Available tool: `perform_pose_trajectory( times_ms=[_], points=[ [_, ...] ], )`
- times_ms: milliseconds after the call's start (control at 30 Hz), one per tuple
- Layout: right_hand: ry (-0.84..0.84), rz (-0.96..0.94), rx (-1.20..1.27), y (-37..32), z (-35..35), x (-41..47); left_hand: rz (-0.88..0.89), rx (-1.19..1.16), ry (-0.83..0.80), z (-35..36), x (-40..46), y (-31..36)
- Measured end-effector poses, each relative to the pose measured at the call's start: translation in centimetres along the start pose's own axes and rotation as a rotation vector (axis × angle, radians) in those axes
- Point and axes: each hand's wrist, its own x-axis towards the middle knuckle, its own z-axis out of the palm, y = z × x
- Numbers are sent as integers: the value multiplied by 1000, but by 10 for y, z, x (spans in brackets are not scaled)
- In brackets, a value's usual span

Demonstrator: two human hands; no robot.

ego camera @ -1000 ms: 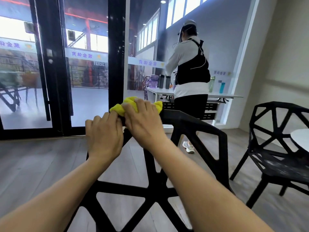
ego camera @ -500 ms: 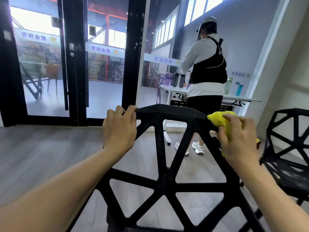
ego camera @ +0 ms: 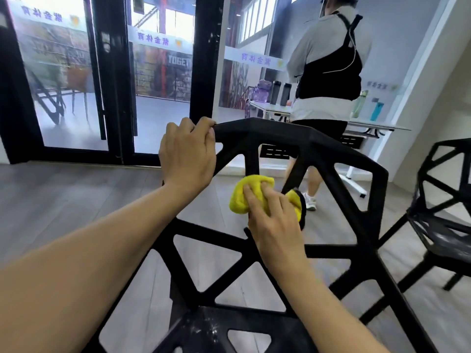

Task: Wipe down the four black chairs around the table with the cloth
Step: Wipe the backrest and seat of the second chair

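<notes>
the left hand (ego camera: 187,159) curls over the top rail of the near chair (ego camera: 339,159) at 11 o'clock. the right hand (ego camera: 274,220) presses the bunched cloth (ego camera: 248,197) onto a centre strut, fingers apparently wrapped. the cloth is soft and light; the chair looks stiff; brace it by the rail.

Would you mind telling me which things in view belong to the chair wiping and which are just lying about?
Part of the job: yellow cloth, near black chair, second black chair, right hand, left hand.

Just about: white table, bottles, bystander, glass doors.
</notes>
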Motion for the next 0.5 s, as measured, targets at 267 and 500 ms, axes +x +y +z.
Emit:
perform_pose_trajectory(
  times_ms=[267, 500],
  points=[
    [-95, 29, -52, -21, -7, -12, 32, 9, 31, 0, -1, -3],
    [-24, 155, -18, -27, -11, 48, 31, 10, 19, -1, 0, -5]
  ],
)
